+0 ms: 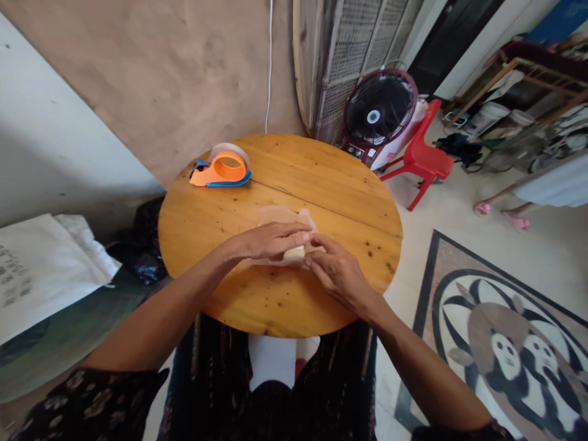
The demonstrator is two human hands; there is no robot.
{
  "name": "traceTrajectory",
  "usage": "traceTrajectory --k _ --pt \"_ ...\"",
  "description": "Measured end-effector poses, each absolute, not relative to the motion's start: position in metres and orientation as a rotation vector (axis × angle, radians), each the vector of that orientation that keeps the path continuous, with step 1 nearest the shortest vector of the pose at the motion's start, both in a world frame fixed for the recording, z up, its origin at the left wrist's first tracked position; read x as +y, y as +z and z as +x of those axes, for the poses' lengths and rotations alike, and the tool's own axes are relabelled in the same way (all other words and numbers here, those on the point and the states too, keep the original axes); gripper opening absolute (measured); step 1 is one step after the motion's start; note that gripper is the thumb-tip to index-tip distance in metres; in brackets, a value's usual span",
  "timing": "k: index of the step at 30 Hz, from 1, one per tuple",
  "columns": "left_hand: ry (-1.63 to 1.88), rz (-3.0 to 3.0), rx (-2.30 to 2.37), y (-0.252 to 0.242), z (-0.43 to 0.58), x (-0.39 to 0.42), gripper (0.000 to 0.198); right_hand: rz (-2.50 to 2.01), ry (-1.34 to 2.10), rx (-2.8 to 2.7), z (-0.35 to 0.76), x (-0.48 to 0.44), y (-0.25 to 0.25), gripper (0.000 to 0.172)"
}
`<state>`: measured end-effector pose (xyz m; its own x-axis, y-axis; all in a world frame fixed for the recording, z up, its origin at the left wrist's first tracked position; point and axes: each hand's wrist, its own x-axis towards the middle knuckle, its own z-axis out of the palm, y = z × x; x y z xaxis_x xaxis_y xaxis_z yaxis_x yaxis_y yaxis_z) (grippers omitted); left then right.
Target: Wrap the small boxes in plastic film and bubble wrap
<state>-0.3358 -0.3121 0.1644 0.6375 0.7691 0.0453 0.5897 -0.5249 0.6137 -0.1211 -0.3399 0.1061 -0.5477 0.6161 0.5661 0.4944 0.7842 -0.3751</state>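
Pale block (294, 252), under left hand (264, 241), touching right hand (337, 269)

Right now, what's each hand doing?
Left hand: open, flat on thin clear plastic sheet.
Right hand: fingers touching small pale lump; grip cannot be told.

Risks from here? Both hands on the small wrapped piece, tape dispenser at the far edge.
1. The left hand and right hand both pin the pale piece in its clear film; reaching for the tape dispenser frees one, so the film may unfold.
2. The dispenser sits near the table rim; a hasty grab might knock it off.
3. The fan faces the table; if running, it could lift the film.
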Motion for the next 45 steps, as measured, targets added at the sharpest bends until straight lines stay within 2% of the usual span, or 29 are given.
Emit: traceTrajectory --k 3,10,17,35,38,40,45 --pt "0.438 2.226 1.054 0.169 -0.341 -0.314 0.049 -0.928 0.396 -2.224 -0.127 -0.327 0.112 0.023" --pt "0.568 1.98 1.115 0.163 -0.36 -0.334 0.057 -1.099 0.637 -2.016 -0.135 -0.314 0.104 0.016" --pt "0.855 1.955 1.429 0.134 -0.347 -0.343 0.023 -1.11 0.701 -2.014 -0.134 -0.312 0.106 0.014" --pt "0.915 1.723 1.373 0.118 -0.348 -0.351 0.02 -0.956 0.964 -1.941 -0.134 -0.321 0.086 0.021" --pt "0.913 1.741 1.37 0.116 -0.35 -0.351 0.019 -0.99 0.864 -1.975 -0.134 -0.323 0.083 0.017" --pt "0.91 1.751 1.37 0.114 -0.351 -0.351 0.019 -0.999 0.627 -2.022 -0.134 -0.325 0.084 0.012" --pt "0.895 1.736 1.403 0.114 -0.35 -0.349 0.021 -0.788 0.008 -2.296 -0.136 -0.327 0.095 0.021"
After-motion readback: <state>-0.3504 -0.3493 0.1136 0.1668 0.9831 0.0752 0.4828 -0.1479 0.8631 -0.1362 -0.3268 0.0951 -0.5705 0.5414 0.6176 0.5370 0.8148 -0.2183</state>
